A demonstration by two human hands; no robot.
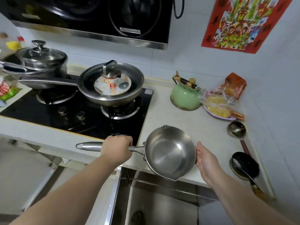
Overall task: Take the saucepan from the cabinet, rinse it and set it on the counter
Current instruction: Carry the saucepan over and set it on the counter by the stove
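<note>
The left hand (117,147) grips the long handle of the steel saucepan (168,153), holding it level at the front edge of the counter (164,114), just right of the black hob (90,114). The right hand (205,161) lies open with its fingers against the pan's right wall. A green kettle (185,96) stands near the counter's back edge.

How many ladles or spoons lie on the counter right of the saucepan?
2: a steel ladle near the wall, and a black ladle on a small dish at the counter's front edge. Others may lie outside the view.
</note>
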